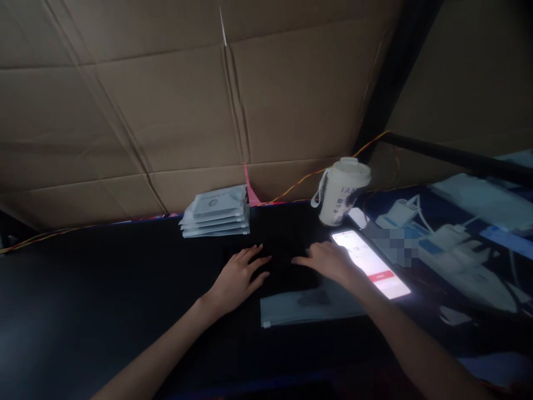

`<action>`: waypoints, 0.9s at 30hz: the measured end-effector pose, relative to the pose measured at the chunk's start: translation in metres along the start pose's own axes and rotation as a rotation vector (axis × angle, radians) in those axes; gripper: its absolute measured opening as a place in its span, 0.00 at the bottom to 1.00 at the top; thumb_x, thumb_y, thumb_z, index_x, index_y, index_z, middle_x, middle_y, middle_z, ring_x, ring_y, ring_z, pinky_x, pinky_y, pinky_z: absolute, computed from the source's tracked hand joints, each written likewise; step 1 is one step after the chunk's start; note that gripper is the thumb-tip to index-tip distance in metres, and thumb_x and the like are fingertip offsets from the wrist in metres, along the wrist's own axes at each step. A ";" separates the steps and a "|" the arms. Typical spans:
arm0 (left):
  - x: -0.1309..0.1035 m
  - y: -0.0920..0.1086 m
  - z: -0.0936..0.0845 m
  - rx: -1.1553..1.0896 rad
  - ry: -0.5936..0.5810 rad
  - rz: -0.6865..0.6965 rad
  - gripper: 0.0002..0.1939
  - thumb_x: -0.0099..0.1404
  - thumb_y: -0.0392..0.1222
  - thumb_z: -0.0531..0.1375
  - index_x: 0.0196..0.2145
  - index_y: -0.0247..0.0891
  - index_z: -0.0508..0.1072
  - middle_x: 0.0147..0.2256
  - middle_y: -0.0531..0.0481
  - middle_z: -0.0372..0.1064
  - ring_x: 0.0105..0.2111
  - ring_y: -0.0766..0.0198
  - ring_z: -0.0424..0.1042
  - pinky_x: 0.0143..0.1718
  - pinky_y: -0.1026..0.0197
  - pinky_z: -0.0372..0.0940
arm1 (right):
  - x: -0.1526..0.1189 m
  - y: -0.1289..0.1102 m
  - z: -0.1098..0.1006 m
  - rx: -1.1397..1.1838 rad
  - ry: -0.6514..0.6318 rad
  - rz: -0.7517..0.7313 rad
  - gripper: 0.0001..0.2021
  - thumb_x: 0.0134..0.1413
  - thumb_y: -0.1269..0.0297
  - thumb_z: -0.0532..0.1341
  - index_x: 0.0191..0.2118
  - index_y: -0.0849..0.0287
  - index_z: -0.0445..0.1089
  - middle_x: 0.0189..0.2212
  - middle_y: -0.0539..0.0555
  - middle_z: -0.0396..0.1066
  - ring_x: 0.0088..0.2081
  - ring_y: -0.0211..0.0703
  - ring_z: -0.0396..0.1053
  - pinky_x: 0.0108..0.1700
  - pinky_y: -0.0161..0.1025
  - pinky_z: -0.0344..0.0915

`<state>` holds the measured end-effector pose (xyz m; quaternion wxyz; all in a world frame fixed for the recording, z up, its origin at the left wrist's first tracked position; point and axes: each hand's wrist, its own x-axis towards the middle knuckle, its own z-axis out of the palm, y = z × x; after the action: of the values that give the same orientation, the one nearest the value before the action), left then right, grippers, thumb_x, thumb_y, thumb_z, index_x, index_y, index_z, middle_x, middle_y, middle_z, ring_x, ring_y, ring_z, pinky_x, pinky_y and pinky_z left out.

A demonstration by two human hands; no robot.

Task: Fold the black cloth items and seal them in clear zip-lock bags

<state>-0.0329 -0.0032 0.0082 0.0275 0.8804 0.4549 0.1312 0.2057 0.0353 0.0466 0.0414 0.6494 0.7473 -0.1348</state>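
Note:
My left hand [239, 279] lies on a dark, barely visible surface in the middle, fingers spread and pointing right. My right hand [331, 260] rests opposite it, thumb stretched out to the left and the other fingers partly hidden from view. Something black, possibly cloth, lies between the hands; its outline is lost in the dark. Just below them is a flat, translucent zip bag [291, 305], its right part under my right forearm. Behind my left hand stands a stack of several similar zip bags [219, 211], the top one with a round dark mark.
A lit phone [377, 266] lies beside my right wrist. Behind it stands a white lidded cup [345, 191] with a strap. A power strip [470, 272] with plugs and cables is at the right. A cardboard wall [166, 111] closes off the back of the black table [104, 289].

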 end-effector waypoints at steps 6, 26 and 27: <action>-0.002 0.001 0.007 -0.011 -0.014 -0.003 0.21 0.69 0.47 0.51 0.58 0.43 0.63 0.62 0.41 0.55 0.62 0.50 0.54 0.58 0.44 0.55 | -0.003 -0.001 0.004 0.096 -0.042 -0.142 0.18 0.56 0.51 0.56 0.26 0.61 0.70 0.29 0.60 0.73 0.32 0.50 0.72 0.31 0.39 0.58; 0.004 -0.018 -0.017 -1.707 0.425 -0.800 0.28 0.56 0.65 0.56 0.31 0.34 0.75 0.26 0.46 0.74 0.31 0.55 0.74 0.35 0.58 0.68 | -0.034 -0.113 0.031 0.596 0.336 -0.680 0.18 0.51 0.75 0.60 0.49 0.58 0.62 0.43 0.56 0.73 0.44 0.45 0.71 0.46 0.43 0.67; 0.004 -0.019 -0.018 -1.673 0.428 -0.809 0.26 0.57 0.63 0.57 0.31 0.34 0.74 0.26 0.46 0.73 0.30 0.57 0.74 0.33 0.59 0.67 | -0.035 -0.117 0.040 0.529 0.357 -0.723 0.18 0.52 0.76 0.59 0.49 0.59 0.62 0.43 0.57 0.72 0.45 0.46 0.71 0.46 0.44 0.67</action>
<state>-0.0505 0.0097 0.0234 0.6077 0.3086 0.4790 0.5531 0.0914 -0.0226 0.0333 -0.3036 0.3490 0.8608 -0.2123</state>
